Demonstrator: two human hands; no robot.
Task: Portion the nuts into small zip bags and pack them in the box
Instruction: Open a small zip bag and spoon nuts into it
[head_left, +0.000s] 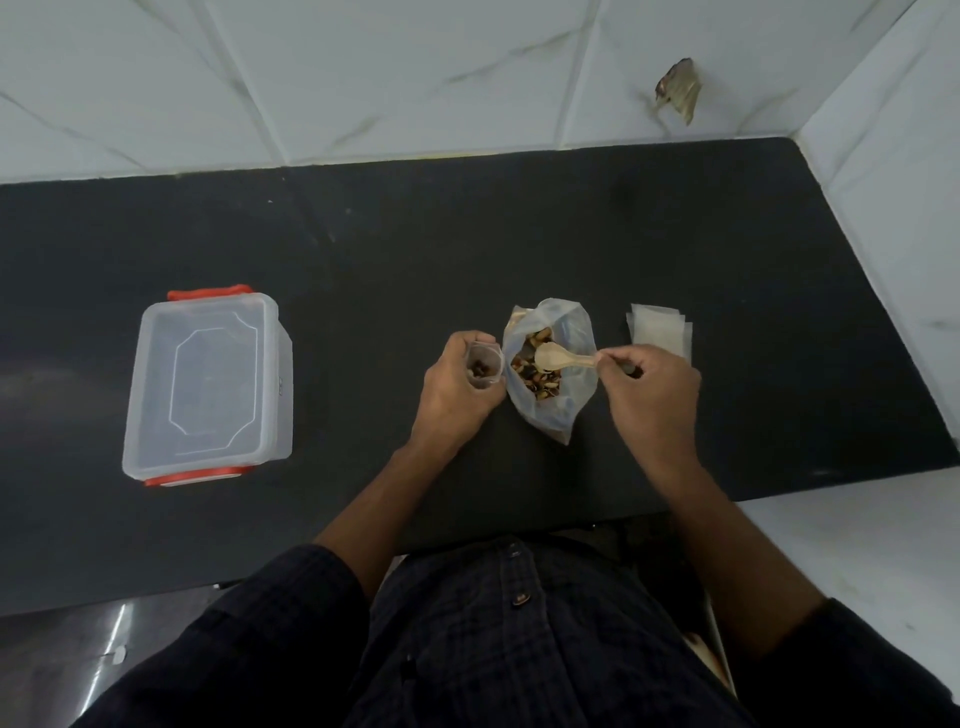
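A large clear bag of mixed nuts (543, 371) stands open on the black counter, in front of me. My left hand (454, 395) holds a small zip bag (484, 366) upright just left of it, its mouth open and a few nuts inside. My right hand (652, 397) grips the handle of a pale wooden spoon (553, 358), whose bowl hovers over the nuts in the large bag. A stack of empty small zip bags (660, 327) lies flat behind my right hand. The clear plastic box (208, 384) with red clips sits far left, lid on.
The black counter (363, 260) runs to a tiled wall at the back and on the right. A scrap of brown material (678, 91) sticks to the back wall. The counter's near edge is right against my body.
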